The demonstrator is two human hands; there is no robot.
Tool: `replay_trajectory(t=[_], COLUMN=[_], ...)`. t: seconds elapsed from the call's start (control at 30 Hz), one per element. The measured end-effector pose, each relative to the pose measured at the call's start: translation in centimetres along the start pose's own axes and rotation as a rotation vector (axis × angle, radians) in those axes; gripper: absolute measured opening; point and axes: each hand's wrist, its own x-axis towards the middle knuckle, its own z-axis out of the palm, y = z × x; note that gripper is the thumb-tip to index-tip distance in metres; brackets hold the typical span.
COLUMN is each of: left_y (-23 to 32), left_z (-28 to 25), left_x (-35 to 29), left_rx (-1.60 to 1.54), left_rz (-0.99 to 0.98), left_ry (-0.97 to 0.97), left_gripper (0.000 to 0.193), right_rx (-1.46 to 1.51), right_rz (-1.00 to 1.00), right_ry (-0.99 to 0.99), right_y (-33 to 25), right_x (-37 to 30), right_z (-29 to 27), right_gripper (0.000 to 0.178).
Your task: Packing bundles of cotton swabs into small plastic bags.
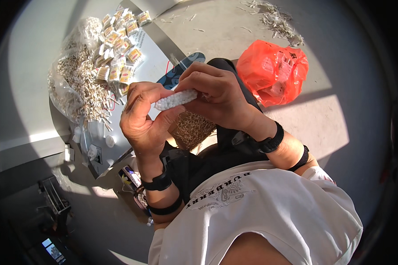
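A tight bundle of cotton swabs [176, 100] is pinched between my two hands, its white cotton tips facing up toward me. My left hand [143, 115] grips the bundle's left end between thumb and fingers. At the other end, my right hand [216, 95] has its fingers curled round it. How far the bundle reaches down behind my fingers is hidden. To the left of my hands, a big heap of loose swabs [82, 79] spills from a clear plastic bag on the table. Small packs of swabs [119, 48] with printed labels are piled beside that heap.
A grey table [154, 48] stands at my left, with a small round white lid [110, 141] near its corner. Below my hands, a container holds brownish sticks [194, 130]. A red plastic bag [269, 73] sits on the right, and scattered swabs [281, 24] lie on the floor beyond.
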Motion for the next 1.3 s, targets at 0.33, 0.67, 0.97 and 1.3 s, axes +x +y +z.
replay_trajectory(t=[0.33,0.67,0.97,1.3], left_y=[-0.5,-1.1,-1.9,0.3], left_z=[0.0,0.6,1.1,0.7], left_x=[-0.1,-1.0,-1.7,-1.0], left_rx=[-0.002,-0.256,-0.248,-0.349], left_rz=[0.024,-0.189,-0.146,-0.324], left_ry=[0.000,0.068,0.035,0.079], left_gripper=[0.024,0.025,0.025,0.030], right_rx=[0.129,0.588,0.556,0.138], right_rz=[0.028,0.438,0.453,0.214], right_ry=[0.016,0.088,0.124,-0.050], right_y=[0.8,-0.4,-0.4,-0.5], right_x=[-0.2,-0.2,0.1,-0.1], right_z=[-0.3,0.1,0.3,-1.1], right_gripper=[0.022,0.014,0.009,0.030])
